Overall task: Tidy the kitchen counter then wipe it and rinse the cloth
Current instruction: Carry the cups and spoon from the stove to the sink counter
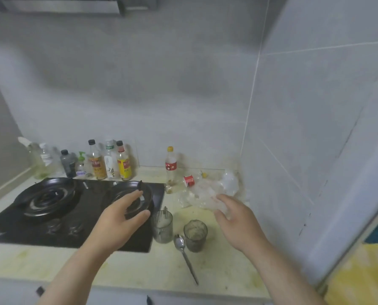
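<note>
Right hand [234, 219] is reaching into the crumpled clear plastic [208, 192] by the corner wall. Its fingertips are touching the plastic and partly veiled by it, so I cannot tell whether they are pinching it yet. Left hand [119, 219] is hovering wide and slack over the right burner [147, 193] of the black stove [18, 227], holding nothing.

Moving outward, two cloudy cups [162, 225] are standing between the hands with a spoon [180, 242] lying just beside them. A tipped bottle [189, 180] is lying against the plastic, and an upright bottle [171, 166] is standing behind it. A row of bottles [108, 161] is lining the back wall.

The counter [139, 267] is looking stained and yellowed, with clutter all over its right end. By my reading the tidying is only getting started. Clearing, wiping and rinsing are all left to do, and no cloth is showing anywhere.
</note>
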`<state>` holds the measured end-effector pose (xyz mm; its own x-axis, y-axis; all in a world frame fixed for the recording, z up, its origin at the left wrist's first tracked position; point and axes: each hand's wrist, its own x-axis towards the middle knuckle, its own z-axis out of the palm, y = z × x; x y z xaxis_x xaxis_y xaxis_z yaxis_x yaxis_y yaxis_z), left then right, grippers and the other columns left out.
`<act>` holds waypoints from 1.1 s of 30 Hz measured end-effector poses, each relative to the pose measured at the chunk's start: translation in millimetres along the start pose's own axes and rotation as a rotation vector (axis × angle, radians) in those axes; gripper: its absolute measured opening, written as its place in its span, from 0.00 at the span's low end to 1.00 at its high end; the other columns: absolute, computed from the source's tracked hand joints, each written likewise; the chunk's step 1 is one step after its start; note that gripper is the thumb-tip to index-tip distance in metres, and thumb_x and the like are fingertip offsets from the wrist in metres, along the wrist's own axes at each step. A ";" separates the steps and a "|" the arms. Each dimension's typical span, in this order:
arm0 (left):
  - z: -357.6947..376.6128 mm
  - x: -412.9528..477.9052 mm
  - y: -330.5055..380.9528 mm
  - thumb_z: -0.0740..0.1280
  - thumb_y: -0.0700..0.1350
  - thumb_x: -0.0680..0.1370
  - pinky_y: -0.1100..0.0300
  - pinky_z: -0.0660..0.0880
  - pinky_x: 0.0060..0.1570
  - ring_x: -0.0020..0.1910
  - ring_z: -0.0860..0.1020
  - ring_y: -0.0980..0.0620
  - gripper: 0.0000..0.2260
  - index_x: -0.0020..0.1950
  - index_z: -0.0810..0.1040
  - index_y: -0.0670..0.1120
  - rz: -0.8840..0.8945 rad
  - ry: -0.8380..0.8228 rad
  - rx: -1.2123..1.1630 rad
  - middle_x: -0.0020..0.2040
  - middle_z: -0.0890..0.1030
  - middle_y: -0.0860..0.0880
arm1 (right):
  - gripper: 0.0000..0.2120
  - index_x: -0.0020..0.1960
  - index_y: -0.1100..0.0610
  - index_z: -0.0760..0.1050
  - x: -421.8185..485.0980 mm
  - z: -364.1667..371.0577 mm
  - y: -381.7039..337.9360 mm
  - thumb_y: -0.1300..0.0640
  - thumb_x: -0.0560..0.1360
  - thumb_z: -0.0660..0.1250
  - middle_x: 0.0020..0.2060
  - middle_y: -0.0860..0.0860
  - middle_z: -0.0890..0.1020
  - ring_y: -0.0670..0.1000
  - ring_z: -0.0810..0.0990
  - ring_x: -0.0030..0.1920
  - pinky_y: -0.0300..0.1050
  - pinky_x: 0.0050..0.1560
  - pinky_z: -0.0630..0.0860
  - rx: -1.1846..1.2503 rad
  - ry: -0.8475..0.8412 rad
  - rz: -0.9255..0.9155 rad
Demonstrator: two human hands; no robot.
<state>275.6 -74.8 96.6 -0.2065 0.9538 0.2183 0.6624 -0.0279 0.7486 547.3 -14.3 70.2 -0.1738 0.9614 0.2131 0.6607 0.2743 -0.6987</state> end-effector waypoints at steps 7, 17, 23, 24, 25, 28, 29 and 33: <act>18.7 -10.2 -45.1 0.70 0.50 0.74 0.64 0.67 0.59 0.58 0.70 0.61 0.23 0.69 0.71 0.55 -0.103 -0.115 -0.027 0.62 0.72 0.63 | 0.18 0.67 0.53 0.74 -16.3 51.4 12.0 0.54 0.77 0.65 0.64 0.45 0.76 0.44 0.72 0.65 0.29 0.61 0.62 -0.048 -0.110 0.067; 51.8 19.3 -119.5 0.69 0.49 0.75 0.64 0.65 0.59 0.60 0.68 0.63 0.21 0.68 0.72 0.55 -0.177 -0.305 -0.045 0.63 0.71 0.63 | 0.05 0.38 0.46 0.78 -5.0 131.7 45.9 0.54 0.71 0.67 0.35 0.46 0.82 0.48 0.80 0.39 0.44 0.43 0.77 -0.083 -0.227 0.353; 72.6 39.8 -163.0 0.69 0.46 0.76 0.62 0.66 0.62 0.64 0.70 0.59 0.20 0.68 0.73 0.53 -0.185 -0.437 -0.023 0.65 0.71 0.60 | 0.10 0.31 0.46 0.70 10.0 180.3 66.5 0.53 0.71 0.63 0.29 0.47 0.77 0.51 0.78 0.35 0.44 0.37 0.75 -0.174 -0.312 0.500; 75.3 44.8 -169.9 0.69 0.45 0.76 0.63 0.65 0.64 0.66 0.68 0.60 0.21 0.68 0.73 0.53 -0.176 -0.451 -0.020 0.65 0.70 0.60 | 0.10 0.32 0.46 0.70 14.2 187.4 69.2 0.52 0.72 0.64 0.31 0.48 0.79 0.53 0.80 0.36 0.44 0.38 0.77 -0.184 -0.311 0.520; 77.7 50.3 -176.6 0.69 0.45 0.75 0.65 0.63 0.65 0.67 0.67 0.61 0.21 0.68 0.72 0.52 -0.161 -0.464 -0.016 0.65 0.70 0.60 | 0.09 0.33 0.47 0.72 18.4 193.9 71.0 0.52 0.72 0.64 0.33 0.50 0.81 0.54 0.82 0.38 0.44 0.38 0.78 -0.204 -0.313 0.541; 83.3 64.9 -194.0 0.70 0.45 0.75 0.66 0.60 0.66 0.70 0.65 0.60 0.22 0.69 0.72 0.51 -0.132 -0.475 -0.015 0.67 0.71 0.57 | 0.06 0.43 0.50 0.79 29.0 208.1 71.8 0.50 0.73 0.64 0.39 0.51 0.84 0.56 0.83 0.41 0.43 0.38 0.76 -0.275 -0.304 0.588; 85.0 69.2 -198.5 0.70 0.45 0.75 0.65 0.61 0.66 0.70 0.66 0.59 0.22 0.68 0.73 0.51 -0.131 -0.468 -0.014 0.68 0.72 0.56 | 0.07 0.44 0.51 0.79 32.1 211.9 72.0 0.50 0.74 0.64 0.40 0.50 0.84 0.56 0.83 0.42 0.42 0.38 0.74 -0.297 -0.300 0.597; 90.0 83.3 -204.4 0.70 0.44 0.75 0.62 0.67 0.61 0.67 0.70 0.54 0.19 0.66 0.75 0.49 -0.171 -0.424 -0.045 0.67 0.74 0.54 | 0.13 0.33 0.53 0.68 39.5 221.9 75.8 0.50 0.74 0.63 0.33 0.50 0.77 0.56 0.81 0.41 0.41 0.34 0.66 -0.386 -0.311 0.610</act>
<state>187.9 37.2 -94.5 0.0091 0.9837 -0.1795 0.6108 0.1366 0.7799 428.5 48.7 -125.9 0.1422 0.9170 -0.3728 0.9025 -0.2748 -0.3316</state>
